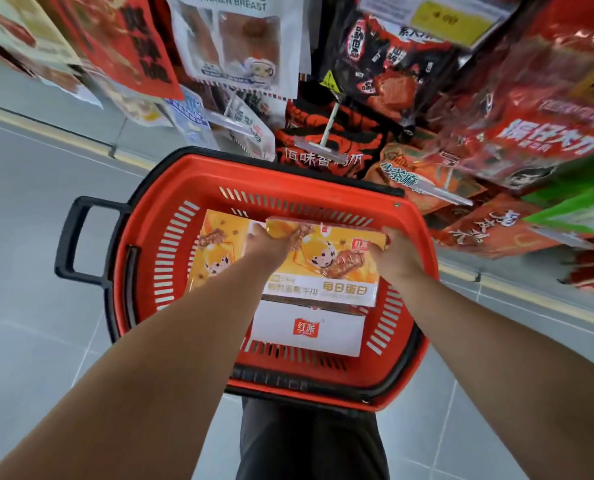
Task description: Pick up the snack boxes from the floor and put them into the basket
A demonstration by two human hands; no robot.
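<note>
A red plastic basket (143, 258) with black handles stands on the grey floor in front of me. Both my hands hold one yellow snack box (337, 268) over its inside. My left hand (266, 245) grips the box's far left corner and my right hand (397, 252) grips its far right corner. The box is tilted, its white side face (309, 332) turned toward me. A second yellow snack box (219, 247) lies inside the basket at the left, partly hidden by my left arm.
Hanging snack packets (437, 178) on a shop rack crowd in above and to the right of the basket. Grey tiled floor (39, 306) spreads to the left, with a yellow strip along the wall base. My dark trouser leg (309, 441) is just behind the basket.
</note>
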